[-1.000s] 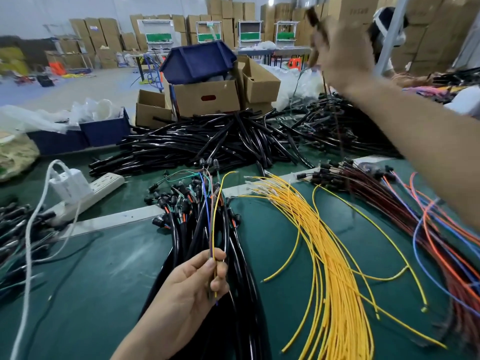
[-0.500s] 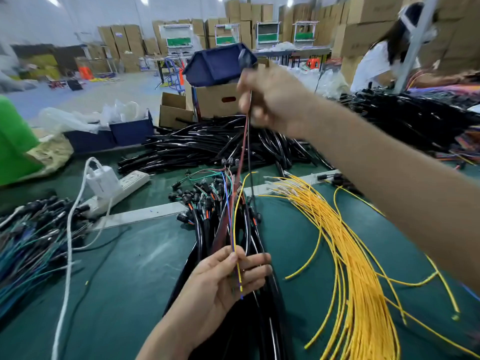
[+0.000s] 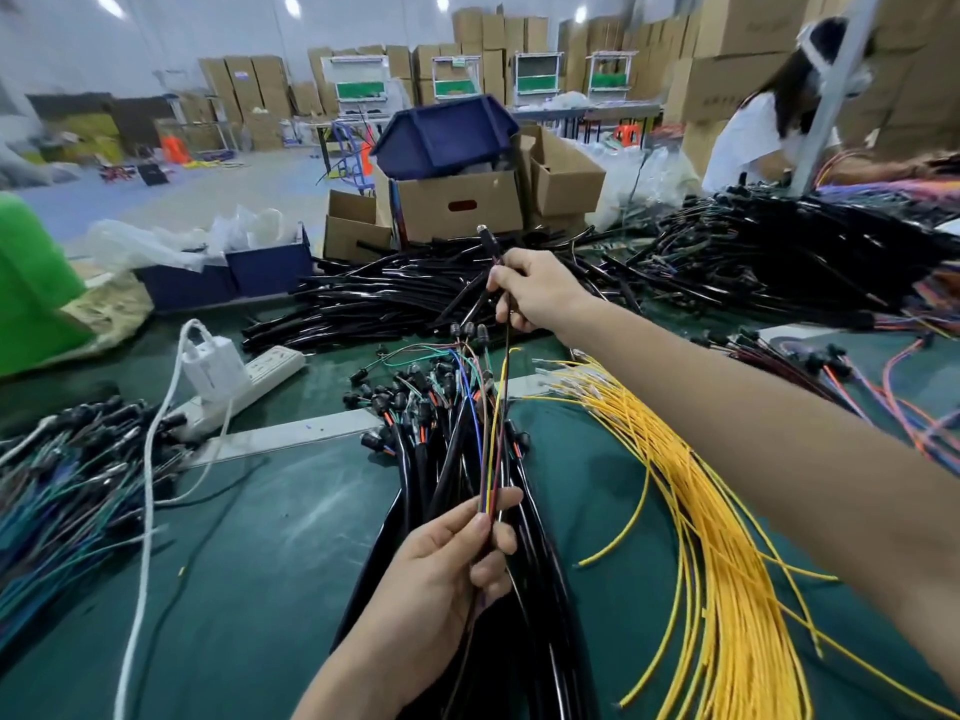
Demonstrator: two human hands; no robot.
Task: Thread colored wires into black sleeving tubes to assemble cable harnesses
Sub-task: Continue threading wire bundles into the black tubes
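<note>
One view only: a wide-angle, head-worn camera faces forward and down over the green table (image 3: 291, 563). The left hand (image 3: 441, 563) lies near; cardboard boxes (image 3: 441, 210) stand far.

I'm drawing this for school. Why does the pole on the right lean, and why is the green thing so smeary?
Head view: the wide-angle lens bends the edges, so the pole leans; the green thing at the left edge is blurred, the left hand mid-frame sharp; ceiling lights glare white.

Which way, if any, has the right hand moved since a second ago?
Yes. The right hand, pinching a wire, has come down: it was above the cardboard box, now it shows below it.
</note>
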